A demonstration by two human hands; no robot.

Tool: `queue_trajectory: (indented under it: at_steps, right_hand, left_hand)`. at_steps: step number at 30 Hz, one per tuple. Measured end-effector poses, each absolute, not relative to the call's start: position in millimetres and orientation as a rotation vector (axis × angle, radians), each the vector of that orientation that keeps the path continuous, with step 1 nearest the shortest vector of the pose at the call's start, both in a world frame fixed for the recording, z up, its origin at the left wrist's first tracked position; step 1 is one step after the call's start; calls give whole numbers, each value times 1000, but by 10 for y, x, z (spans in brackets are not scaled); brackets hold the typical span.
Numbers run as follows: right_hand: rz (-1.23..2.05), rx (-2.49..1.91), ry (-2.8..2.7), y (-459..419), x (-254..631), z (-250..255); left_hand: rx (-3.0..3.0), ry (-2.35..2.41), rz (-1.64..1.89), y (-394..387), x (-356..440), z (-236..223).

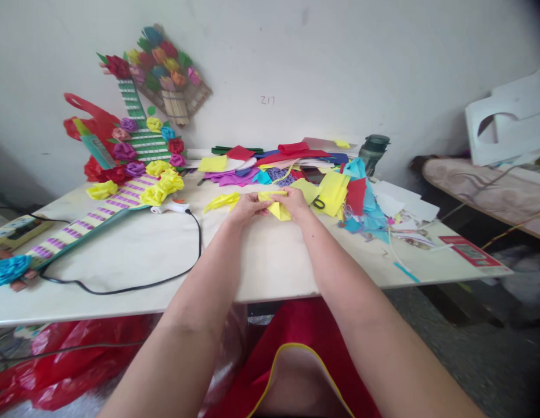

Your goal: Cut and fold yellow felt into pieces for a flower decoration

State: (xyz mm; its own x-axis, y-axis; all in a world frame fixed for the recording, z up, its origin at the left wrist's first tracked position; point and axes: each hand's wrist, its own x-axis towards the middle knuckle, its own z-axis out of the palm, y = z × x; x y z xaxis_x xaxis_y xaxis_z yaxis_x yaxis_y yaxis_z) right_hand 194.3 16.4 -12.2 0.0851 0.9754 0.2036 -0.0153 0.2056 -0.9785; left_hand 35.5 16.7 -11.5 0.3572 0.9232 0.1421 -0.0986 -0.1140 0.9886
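Note:
Between both hands is a piece of yellow crepe paper [279,210], its upper edge rolled or folded over and its lower part hanging toward the table. My left hand [249,207] is closed on its left end, fingers pinched together. My right hand [292,203] grips the upper right part, thumb and fingers pressed on the fold. Just left of my left hand lie crumpled yellow paper strips [221,201]. To the right of my right hand are flat yellow sheets [333,191] with dark scissor handles [318,203] showing at their edge.
A white glue gun [169,207] with a black cord lies at left, beside a paper-flower guitar [135,139]. Coloured paper [239,168] is piled along the back. A dark bottle [373,152] stands behind blue scraps [366,203]. A power strip [17,229] sits far left.

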Motion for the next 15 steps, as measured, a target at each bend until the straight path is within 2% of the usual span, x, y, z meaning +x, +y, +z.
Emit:
queue_trajectory:
  at_steps: [15]
  right_hand:
    - [937, -1058, -1360, 120, 1967, -76]
  left_hand:
    - [1366, 796, 1037, 153, 337, -108]
